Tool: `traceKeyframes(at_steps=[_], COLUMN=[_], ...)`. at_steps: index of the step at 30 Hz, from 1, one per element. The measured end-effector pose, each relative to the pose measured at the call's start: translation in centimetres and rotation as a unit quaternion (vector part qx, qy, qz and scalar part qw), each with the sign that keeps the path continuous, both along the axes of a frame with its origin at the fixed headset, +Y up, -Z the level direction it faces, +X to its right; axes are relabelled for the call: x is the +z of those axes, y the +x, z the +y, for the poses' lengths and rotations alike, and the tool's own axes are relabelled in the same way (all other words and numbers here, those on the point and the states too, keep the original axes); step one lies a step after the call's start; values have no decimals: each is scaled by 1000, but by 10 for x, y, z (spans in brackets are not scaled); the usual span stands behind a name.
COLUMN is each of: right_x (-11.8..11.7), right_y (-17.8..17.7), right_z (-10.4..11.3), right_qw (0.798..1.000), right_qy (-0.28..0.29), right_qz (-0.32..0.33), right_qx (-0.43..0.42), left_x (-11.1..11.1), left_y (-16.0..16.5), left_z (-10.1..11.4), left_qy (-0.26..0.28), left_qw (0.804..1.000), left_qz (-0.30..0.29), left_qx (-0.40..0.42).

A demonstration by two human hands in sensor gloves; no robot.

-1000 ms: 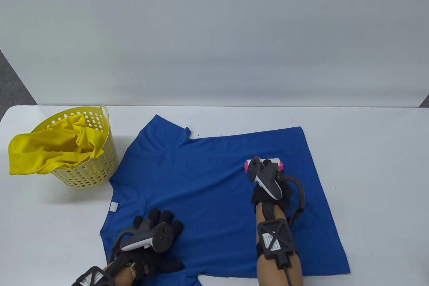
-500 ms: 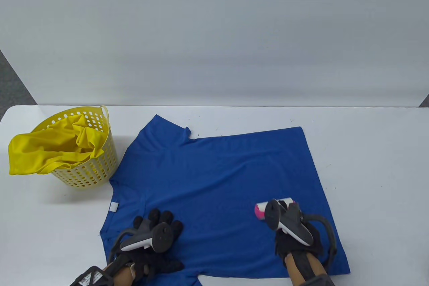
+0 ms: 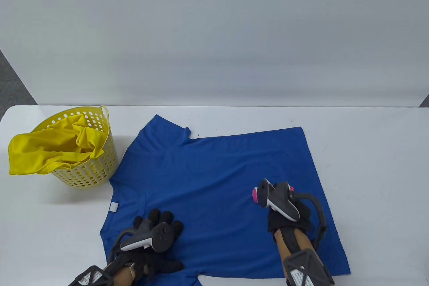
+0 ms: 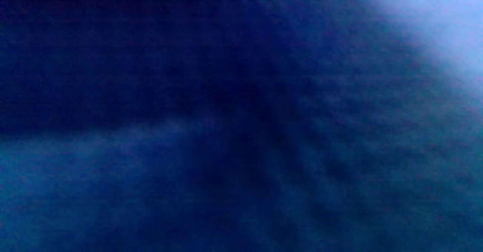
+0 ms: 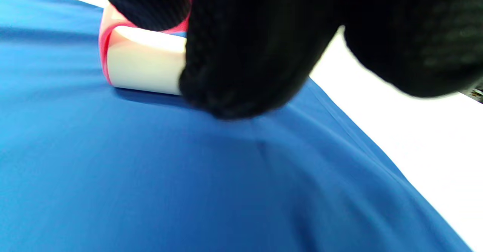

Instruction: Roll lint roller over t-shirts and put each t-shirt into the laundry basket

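A blue t-shirt (image 3: 214, 178) lies spread flat on the white table, its collar toward the left. My left hand (image 3: 157, 222) presses flat on the shirt near its collar end, fingers spread. My right hand (image 3: 285, 212) grips a pink and white lint roller (image 3: 256, 194) on the shirt's right part; the tracker hides most of the roller. In the right wrist view the white roller (image 5: 145, 69) rests on the blue t-shirt (image 5: 151, 176) under my black fingers (image 5: 245, 56). The left wrist view shows only blurred blue t-shirt cloth (image 4: 241, 150).
A yellow perforated laundry basket (image 3: 90, 168) stands at the table's left, with a yellow t-shirt (image 3: 47, 155) spilling over its rim. Bare white table (image 3: 378, 172) lies to the right of the shirt and behind it.
My right hand drew the roller from the shirt's middle toward the near edge, then pushed it a little way back. My left hand has stayed put.
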State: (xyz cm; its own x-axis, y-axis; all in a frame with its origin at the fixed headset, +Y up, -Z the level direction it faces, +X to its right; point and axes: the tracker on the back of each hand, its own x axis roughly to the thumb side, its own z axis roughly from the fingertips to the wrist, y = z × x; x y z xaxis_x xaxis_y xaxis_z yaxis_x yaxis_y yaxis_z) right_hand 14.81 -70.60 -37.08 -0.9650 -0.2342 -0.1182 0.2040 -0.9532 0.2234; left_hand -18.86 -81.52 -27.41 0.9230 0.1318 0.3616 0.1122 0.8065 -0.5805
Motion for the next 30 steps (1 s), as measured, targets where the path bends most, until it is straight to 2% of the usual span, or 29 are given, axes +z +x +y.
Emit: traceKeyframes(at_steps=[2, 5, 8, 10, 12, 14, 16, 17, 22, 24, 27, 30], right_x=[-36, -67, -74, -67, -56, -32, -6, 15, 94, 116, 131, 138], right_y=[-5, -13, -16, -12, -8, 0, 6, 12, 27, 29, 32, 18], right_z=[-2, -4, -5, -6, -5, -3, 1, 4, 16, 20, 21, 24], right_qw=[998, 993, 992, 993, 995, 998, 998, 998, 995, 994, 994, 996], right_qy=[2, 6, 5, -3, -10, -22, -34, -44, -89, -102, -105, -76], right_qz=[-46, -97, -109, -96, -74, -33, -15, 2, 23, 25, 18, 36], right_qx=[-35, -60, -63, -71, -72, -47, -50, -43, -26, -13, -15, -41], left_x=[-1, 0, 0, 0, 0, 0, 0, 0, 0, 0, 0, 0], left_y=[0, 0, 0, 0, 0, 0, 0, 0, 0, 0, 0, -1], left_z=[0, 0, 0, 0, 0, 0, 0, 0, 0, 1, 0, -1], left_qy=[-3, -2, -1, -1, 0, 0, 0, 1, 1, 3, 10, 5], left_qw=[1000, 1000, 1000, 1000, 1000, 1000, 1000, 1000, 1000, 1000, 1000, 1000], left_qz=[-2, -2, -1, 0, 0, 0, 0, 0, -3, -2, -2, -1], left_qx=[-1, -4, -5, -4, -3, -3, -2, -1, -2, -3, -3, 2])
